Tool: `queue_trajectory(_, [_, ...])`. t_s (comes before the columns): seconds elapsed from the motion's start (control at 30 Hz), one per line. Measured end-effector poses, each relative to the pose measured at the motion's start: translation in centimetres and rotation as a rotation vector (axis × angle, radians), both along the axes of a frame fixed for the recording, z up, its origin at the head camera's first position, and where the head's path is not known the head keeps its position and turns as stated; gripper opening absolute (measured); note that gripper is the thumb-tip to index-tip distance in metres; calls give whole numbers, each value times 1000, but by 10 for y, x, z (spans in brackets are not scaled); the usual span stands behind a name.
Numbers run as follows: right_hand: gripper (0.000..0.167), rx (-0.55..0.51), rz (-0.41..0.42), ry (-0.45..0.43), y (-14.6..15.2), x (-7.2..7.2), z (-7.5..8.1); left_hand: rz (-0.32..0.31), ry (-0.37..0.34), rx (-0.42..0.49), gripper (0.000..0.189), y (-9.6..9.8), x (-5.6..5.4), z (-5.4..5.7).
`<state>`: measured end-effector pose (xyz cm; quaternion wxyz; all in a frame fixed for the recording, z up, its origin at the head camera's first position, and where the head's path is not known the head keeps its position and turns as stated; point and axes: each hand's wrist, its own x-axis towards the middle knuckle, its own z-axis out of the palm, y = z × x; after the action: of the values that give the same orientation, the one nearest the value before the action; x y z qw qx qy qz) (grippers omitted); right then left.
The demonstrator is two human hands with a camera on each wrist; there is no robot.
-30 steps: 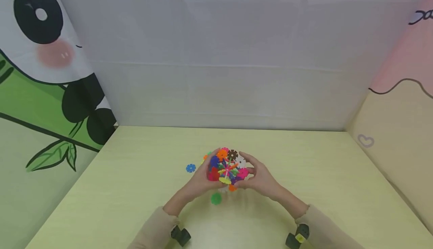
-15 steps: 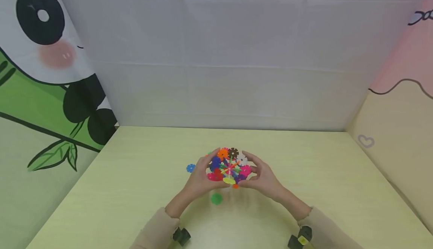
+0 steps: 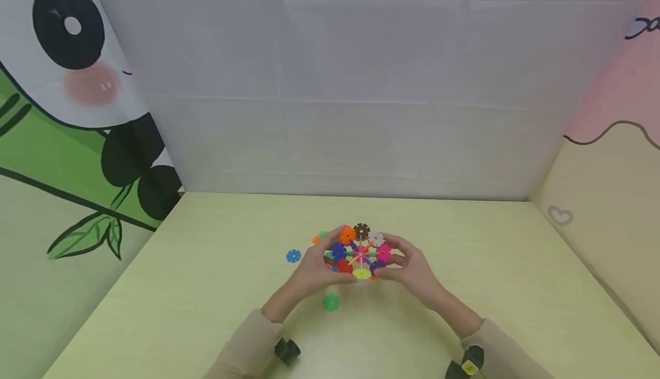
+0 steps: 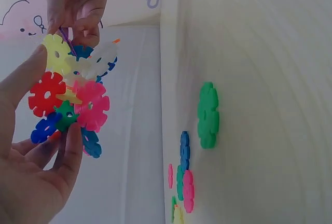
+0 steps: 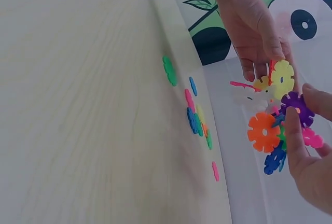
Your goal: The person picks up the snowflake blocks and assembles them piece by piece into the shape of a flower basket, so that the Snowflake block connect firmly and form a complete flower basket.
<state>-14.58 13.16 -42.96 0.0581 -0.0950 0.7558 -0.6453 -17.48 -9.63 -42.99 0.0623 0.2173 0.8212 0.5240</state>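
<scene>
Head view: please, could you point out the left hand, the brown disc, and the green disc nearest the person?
Left hand [image 3: 313, 268]: head view, middle of the hand.
Brown disc [image 3: 361, 231]: head view, centre of its face.
Green disc [image 3: 332, 302]: head view, middle of its top.

A cluster of notched discs [image 4: 70, 97] is gripped by the left hand [image 4: 31, 177], its thumb set at the edge of a yellow disc [image 4: 54, 45], while a purple piece [image 4: 66, 38] of it is pinched by the right hand [image 4: 79, 6]. On the pale tabletop [image 4: 270, 105], a green disc [image 4: 208, 120] is seen apart from a group of loose discs [image 4: 188, 190].
</scene>
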Motion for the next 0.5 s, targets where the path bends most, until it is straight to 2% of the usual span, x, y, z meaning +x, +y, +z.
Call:
queue_trajectory(0.17, [69, -13, -58, -33, 10, -2, -5, -32, -36, 17, 94, 10, -5, 1])
queue_trajectory(0.33, [62, -23, -109, -39, 19, -2, -10, 9, -39, 55, 88, 27, -9, -2])
queue_trajectory(0.5, [58, -43, -214, -97, 25, -3, -11, 48, -10, 45, 83, 47, -13, -5])
